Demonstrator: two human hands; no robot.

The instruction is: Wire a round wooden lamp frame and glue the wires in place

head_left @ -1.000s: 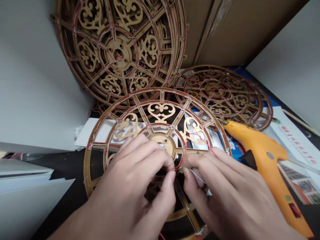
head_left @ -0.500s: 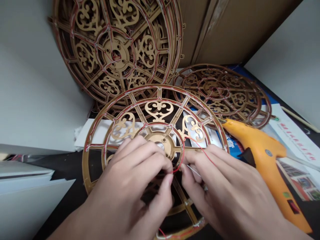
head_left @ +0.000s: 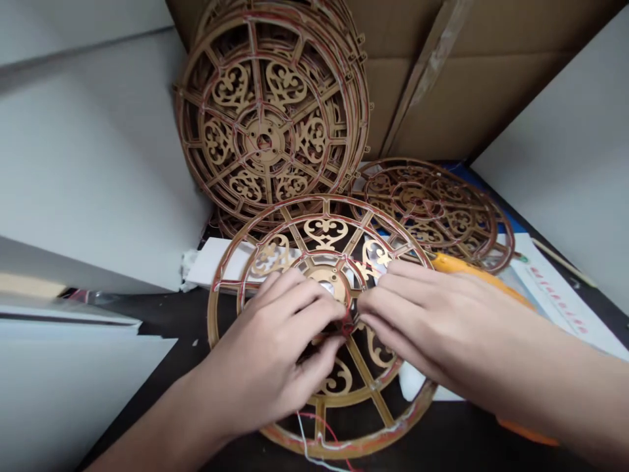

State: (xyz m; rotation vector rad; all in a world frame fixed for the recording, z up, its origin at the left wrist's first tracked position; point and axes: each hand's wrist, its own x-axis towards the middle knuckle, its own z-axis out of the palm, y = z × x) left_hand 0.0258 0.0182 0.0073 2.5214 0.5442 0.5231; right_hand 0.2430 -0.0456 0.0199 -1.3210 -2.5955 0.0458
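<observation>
A gold laser-cut filigree wheel (head_left: 314, 440) lies flat in front of me, with red and white wires running along its rim and spokes. My left hand (head_left: 268, 351) and my right hand (head_left: 427, 314) meet over its hub. Their fingertips pinch a twisted red wire (head_left: 348, 324) beside the hub, and the fingers hide most of that join. Loose red and white wire ends (head_left: 310, 436) trail below the wheel. Under my right forearm, an orange glue gun (head_left: 472, 267) is mostly hidden.
A stack of similar wired wheels (head_left: 183, 111) leans against a cardboard sheet (head_left: 452, 85) behind. Another wheel (head_left: 432, 208) lies to the right, on a printed paper sheet (head_left: 555, 288). White panels (head_left: 83, 164) stand at the left, beside a dark tabletop (head_left: 147, 367).
My right hand has moved over the glue gun, hiding most of it. Both hands have closed in on the red wire at the hub, and the view has shifted, showing more of the wheel.
</observation>
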